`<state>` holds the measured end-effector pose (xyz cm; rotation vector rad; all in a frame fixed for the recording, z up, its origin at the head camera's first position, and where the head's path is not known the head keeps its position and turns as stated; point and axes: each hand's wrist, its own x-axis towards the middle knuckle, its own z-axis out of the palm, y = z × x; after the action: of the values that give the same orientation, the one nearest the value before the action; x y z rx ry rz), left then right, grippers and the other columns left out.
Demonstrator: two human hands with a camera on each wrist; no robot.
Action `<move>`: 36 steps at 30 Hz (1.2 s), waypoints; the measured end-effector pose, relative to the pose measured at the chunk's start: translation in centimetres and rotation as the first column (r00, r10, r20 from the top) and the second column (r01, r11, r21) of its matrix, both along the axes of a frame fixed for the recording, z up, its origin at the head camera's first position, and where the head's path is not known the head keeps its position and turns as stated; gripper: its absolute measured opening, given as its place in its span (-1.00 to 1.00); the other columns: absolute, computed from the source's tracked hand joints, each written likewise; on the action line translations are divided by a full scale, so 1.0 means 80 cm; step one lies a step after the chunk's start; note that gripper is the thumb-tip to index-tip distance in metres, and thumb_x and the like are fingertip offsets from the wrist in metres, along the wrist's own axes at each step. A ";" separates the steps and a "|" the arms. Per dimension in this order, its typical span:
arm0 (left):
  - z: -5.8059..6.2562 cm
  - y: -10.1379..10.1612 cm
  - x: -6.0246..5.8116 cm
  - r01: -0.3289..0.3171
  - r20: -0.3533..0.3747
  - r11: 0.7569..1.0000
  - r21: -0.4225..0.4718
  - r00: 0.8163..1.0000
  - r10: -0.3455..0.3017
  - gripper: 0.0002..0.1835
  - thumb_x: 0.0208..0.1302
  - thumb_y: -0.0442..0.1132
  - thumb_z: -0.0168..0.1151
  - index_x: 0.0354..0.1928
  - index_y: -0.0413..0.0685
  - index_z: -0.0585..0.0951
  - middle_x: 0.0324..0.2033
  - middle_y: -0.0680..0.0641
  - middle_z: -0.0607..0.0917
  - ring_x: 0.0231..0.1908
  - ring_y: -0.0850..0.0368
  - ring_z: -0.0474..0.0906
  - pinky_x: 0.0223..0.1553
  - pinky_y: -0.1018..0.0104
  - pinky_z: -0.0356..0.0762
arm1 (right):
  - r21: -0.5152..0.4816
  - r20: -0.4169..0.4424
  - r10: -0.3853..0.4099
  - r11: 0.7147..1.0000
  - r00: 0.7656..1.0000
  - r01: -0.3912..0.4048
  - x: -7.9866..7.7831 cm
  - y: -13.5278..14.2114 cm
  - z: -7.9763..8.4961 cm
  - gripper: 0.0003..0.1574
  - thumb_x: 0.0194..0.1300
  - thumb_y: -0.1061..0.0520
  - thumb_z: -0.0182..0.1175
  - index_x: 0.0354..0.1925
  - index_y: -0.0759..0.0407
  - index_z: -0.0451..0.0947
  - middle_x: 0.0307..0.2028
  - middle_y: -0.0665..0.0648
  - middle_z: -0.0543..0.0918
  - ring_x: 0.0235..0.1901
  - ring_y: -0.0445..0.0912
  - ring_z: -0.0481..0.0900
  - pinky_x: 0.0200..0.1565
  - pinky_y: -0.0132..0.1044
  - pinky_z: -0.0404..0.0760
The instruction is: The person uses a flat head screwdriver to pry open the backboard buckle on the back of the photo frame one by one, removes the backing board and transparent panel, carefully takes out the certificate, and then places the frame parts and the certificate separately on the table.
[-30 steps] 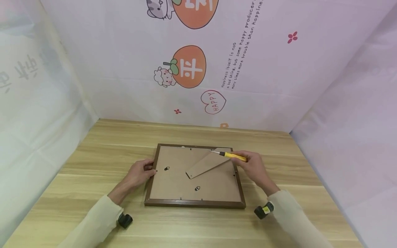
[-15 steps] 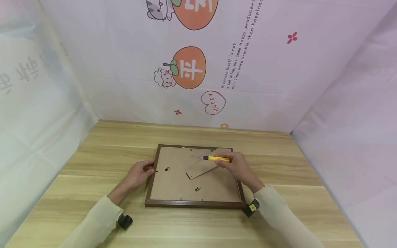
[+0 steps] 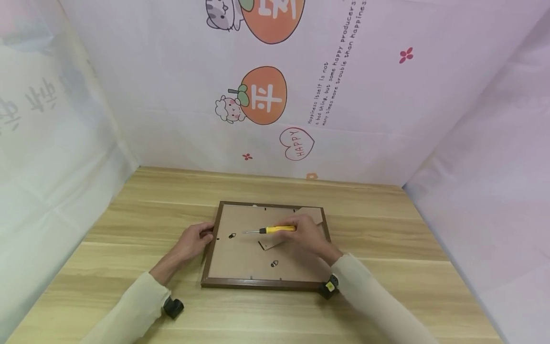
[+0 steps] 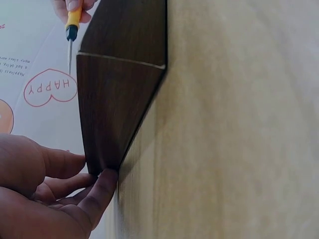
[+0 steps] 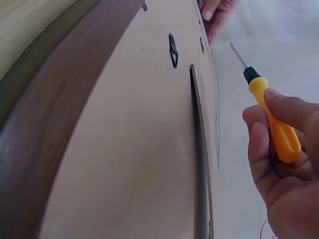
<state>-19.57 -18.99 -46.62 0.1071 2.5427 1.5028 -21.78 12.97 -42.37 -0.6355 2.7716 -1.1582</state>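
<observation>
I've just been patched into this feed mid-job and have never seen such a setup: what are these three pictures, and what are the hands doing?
No machine here: a person works with two bare hands, wearing three cameras. The wide picture comes from the head and looks down at a wooden table. The other two come from the wrists, so they look tilted and very close. On the table lies a brown picture frame, back side up, with its stand flap and small hanger clips showing. The left hand touches the frame's left edge with its fingertips. The right hand has its grip on a yellow screwdriver, tip pointing left above the backing board.
</observation>
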 end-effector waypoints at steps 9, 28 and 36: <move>-0.002 -0.001 -0.003 0.001 -0.003 1.000 -0.002 1.000 -0.001 -0.51 0.43 -0.45 -0.03 0.38 -0.36 0.29 0.20 -0.36 0.53 0.21 -0.24 0.47 0.23 0.04 0.51 | 0.034 0.023 0.032 0.999 0.999 -0.033 -0.004 -0.026 -0.006 -0.73 0.16 0.05 0.41 -0.14 0.05 0.75 -0.19 -0.01 0.78 -0.26 -0.22 0.61 -0.18 -0.34 0.63; -0.005 -0.003 -0.004 -0.006 -0.005 0.999 -0.035 1.000 0.006 -0.51 0.43 -0.44 0.00 0.38 -0.30 0.33 0.16 -0.31 0.57 0.18 -0.20 0.50 0.21 0.03 0.53 | 0.060 0.082 0.059 0.996 0.995 -0.064 -0.003 -0.061 -0.023 -0.68 0.18 0.04 0.40 -0.08 0.09 0.74 -0.17 0.04 0.78 -0.28 -0.18 0.63 -0.27 -0.40 0.62; -0.005 -0.004 -0.006 -0.002 -0.033 0.999 -0.052 0.999 0.000 -0.52 0.42 -0.44 0.02 0.35 -0.31 0.36 0.16 -0.31 0.57 0.17 -0.20 0.51 0.20 0.02 0.53 | 0.035 0.105 0.062 0.997 0.993 -0.066 -0.003 -0.069 -0.026 -0.67 0.19 0.03 0.38 -0.07 0.10 0.73 -0.16 0.10 0.78 -0.40 -0.22 0.62 -0.41 -0.45 0.61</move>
<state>-20.01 -19.29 -47.06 0.1245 2.6060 1.4457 -22.05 7.43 -44.47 -0.6363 2.6600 -1.0898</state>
